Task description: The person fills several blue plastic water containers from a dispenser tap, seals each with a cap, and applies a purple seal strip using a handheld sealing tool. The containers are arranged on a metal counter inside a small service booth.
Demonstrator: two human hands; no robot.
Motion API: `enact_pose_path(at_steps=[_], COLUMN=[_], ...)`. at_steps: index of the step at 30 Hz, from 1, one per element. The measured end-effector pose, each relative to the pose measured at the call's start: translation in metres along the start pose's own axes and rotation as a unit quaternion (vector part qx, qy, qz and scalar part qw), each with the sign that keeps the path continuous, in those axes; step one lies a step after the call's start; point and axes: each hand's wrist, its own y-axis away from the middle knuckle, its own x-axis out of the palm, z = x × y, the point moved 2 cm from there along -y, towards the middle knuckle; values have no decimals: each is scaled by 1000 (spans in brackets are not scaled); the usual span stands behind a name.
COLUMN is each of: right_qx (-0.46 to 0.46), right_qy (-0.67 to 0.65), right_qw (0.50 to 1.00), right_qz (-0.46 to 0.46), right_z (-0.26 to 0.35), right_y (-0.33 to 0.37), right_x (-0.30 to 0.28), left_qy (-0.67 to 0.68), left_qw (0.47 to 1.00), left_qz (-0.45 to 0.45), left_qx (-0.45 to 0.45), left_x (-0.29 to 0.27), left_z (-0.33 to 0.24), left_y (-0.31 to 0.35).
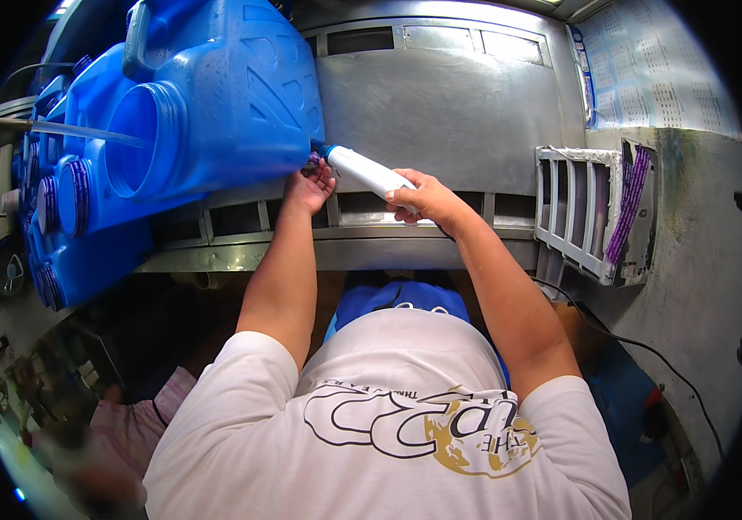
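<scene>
A large blue plastic water jug (241, 104) lies on its side on the metal counter, its wide round mouth facing left. At the jug's lower right corner, my left hand (312, 186) is turned palm up, its curled fingers closed at a small purple piece (314, 159) by the jug's small outlet. My right hand (427, 201) grips a white ribbed corded hand tool (371, 175) shaped like a heat gun. The tool's dark blue end points at that same corner, close to my left fingertips.
More blue jugs (93, 208) with purple-sealed caps crowd the left side. A clear tube (93, 132) reaches into the big jug's mouth. On the right, a white slatted rack (579, 208) holds purple strips (629, 204). A black cord (631, 340) hangs at the right.
</scene>
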Motion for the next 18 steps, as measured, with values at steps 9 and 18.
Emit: enact_pose_path(at_steps=[9,18], right_qx=[18,15], right_qy=[21,18], right_qw=[998,997], right_qz=[59,77], right_z=[-1,-2], right_y=[-12,-14], right_x=[-13,-20], left_qy=[1,-5], left_qw=[999,999], left_qz=[-23,-23], left_qx=[32,40], left_x=[-9,-11], left_z=[6,13], left_y=[-7,4])
